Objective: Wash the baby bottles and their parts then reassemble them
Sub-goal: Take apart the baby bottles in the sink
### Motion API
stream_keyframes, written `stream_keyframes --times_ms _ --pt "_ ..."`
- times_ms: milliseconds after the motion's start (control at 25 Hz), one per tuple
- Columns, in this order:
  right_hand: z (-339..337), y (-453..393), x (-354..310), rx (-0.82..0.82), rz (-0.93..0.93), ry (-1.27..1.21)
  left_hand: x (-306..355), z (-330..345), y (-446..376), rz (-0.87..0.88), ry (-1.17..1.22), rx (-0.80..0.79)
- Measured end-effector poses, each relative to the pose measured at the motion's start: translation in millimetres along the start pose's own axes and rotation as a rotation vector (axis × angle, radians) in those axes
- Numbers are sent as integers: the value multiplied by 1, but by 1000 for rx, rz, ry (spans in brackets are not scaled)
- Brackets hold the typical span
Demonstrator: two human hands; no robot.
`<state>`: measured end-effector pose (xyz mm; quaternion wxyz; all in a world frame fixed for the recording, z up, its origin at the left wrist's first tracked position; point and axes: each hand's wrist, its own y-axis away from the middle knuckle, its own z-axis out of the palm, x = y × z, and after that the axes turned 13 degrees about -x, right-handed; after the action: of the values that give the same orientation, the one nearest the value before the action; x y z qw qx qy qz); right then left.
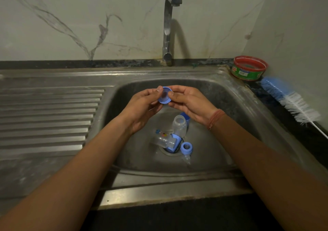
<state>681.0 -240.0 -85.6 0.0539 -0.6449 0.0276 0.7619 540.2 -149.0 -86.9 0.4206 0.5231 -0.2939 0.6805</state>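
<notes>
Centre of frame, above the sink basin: one blue collar ring pinched between both hands, held on edge. Left hand gripping the ring's left rim with thumb and curled fingers; right hand gripping the right rim, thumb on the near face. One orange thread band on the right wrist.

Lower centre, basin floor around the drain: two clear bottles. First bottle upright, mouth open, just right of centre. Second bottle lying on its side, printed with small coloured marks, resting against a blue cap over the drain opening. One further blue collar ring just right of the drain, with one clear teat directly below it. One darker blue part partly hidden behind the upright bottle; kind not discernible.

Upper centre: one chrome tap. Upper right: one red-rimmed round tub at the sink corner. Right edge: one bottle brush, blue and white bristles, lying on the counter. Left: ribbed drainboard.
</notes>
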Motion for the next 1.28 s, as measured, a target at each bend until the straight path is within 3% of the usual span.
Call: stream_keyframes --times_ms 440,600,680,840,920,1120,1280 --pt "2 3 4 -12 16 -32 0 5 6 31 82 60" --pt "4 3 4 -34 12 -53 3 4 8 -73 173 6" --pt "5 2 6 23 -54 88 4 6 8 -120 238 -6" --pt "10 -1 6 171 -248 671 3 8 5 -132 233 41" --pt "10 -3 8 229 -323 828 1 7 3 -133 232 81" --pt "6 -7 10 158 -173 825 -2 1 -5 -106 227 95" --pt "0 -16 13 47 -184 704 -2 -4 -7 -103 256 67"
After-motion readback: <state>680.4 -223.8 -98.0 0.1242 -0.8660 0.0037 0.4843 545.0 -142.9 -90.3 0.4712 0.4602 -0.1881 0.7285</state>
